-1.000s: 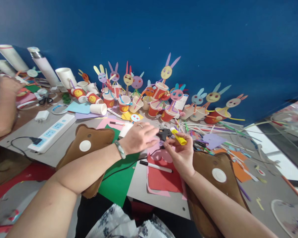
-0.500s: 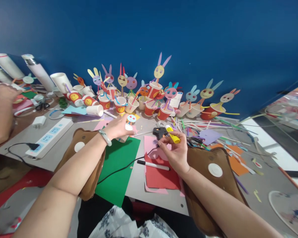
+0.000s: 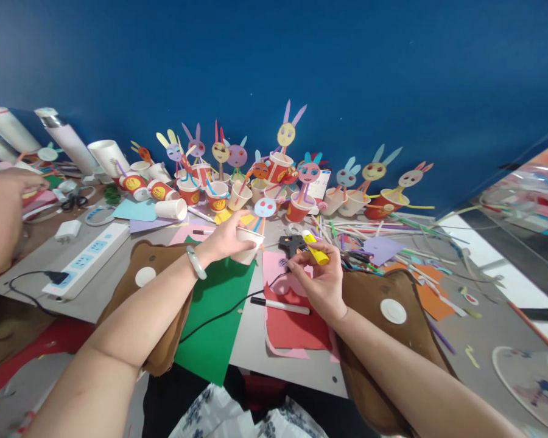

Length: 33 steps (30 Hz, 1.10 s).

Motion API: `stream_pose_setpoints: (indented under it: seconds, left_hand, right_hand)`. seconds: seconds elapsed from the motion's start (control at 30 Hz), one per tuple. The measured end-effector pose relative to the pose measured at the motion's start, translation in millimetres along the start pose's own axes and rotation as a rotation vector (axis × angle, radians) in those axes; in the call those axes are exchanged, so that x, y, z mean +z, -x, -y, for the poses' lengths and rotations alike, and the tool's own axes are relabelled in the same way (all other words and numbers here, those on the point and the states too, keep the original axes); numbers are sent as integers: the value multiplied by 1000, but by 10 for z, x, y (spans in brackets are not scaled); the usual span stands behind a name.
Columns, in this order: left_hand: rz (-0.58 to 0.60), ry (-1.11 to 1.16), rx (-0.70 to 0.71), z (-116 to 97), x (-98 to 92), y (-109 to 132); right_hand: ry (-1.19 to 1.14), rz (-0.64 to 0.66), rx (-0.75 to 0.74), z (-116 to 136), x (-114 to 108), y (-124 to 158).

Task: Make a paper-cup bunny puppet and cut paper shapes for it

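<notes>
My left hand (image 3: 226, 240) is closed around a white paper cup (image 3: 247, 250), tilted above the green paper (image 3: 214, 304). A pale blue round paper face (image 3: 265, 207) on a stalk shows just above that cup. My right hand (image 3: 319, 277) is curled, thumb and forefinger close together, with a yellow tube (image 3: 317, 249) with a white end at its fingers. Right behind those fingers is a black glue gun (image 3: 291, 245) with its cord. Below lie a black-capped marker (image 3: 281, 305) and red paper (image 3: 296, 331) over pink paper.
Paper cups with rabbit faces (image 3: 285, 134) line the blue wall. A power strip (image 3: 86, 260) lies at left, between a brown cushion (image 3: 146, 304) and a co-worker's arm (image 3: 2, 219). At right are another brown cushion (image 3: 390, 340), loose coloured strips and orange paper (image 3: 433, 295).
My left hand has moved right and lifted the paper cup; the blue face has shifted right and up. My right hand stays nearly still.
</notes>
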<state>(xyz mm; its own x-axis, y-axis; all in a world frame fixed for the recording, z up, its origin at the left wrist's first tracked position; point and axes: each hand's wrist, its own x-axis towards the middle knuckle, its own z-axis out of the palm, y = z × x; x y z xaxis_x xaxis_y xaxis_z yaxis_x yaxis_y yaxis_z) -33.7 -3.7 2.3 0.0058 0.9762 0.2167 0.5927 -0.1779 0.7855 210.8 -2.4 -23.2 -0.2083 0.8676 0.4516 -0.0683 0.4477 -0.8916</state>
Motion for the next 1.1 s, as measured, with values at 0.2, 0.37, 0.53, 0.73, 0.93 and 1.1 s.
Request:
stream_pose_setpoints:
  seconds: [0.2, 0.37, 0.53, 0.73, 0.93, 1.1]
  left_hand:
    - [12, 401, -24, -84, 277, 58]
    - [51, 589, -40, -192, 375, 102]
    - [-23, 559, -55, -212, 390, 118]
    - [-24, 583, -25, -284, 438, 167]
    - [3, 611, -44, -313, 471, 194]
    - [2, 610, -56, -321, 473, 201]
  right_hand:
    - [21, -31, -55, 61, 2, -8]
    - [23, -69, -68, 31, -38, -46]
    - [26, -110, -72, -52, -82, -88]
    - [-3, -95, -36, -75, -79, -107]
    - [13, -104, -13, -78, -72, -102]
    - [44, -111, -17, -83, -69, -95]
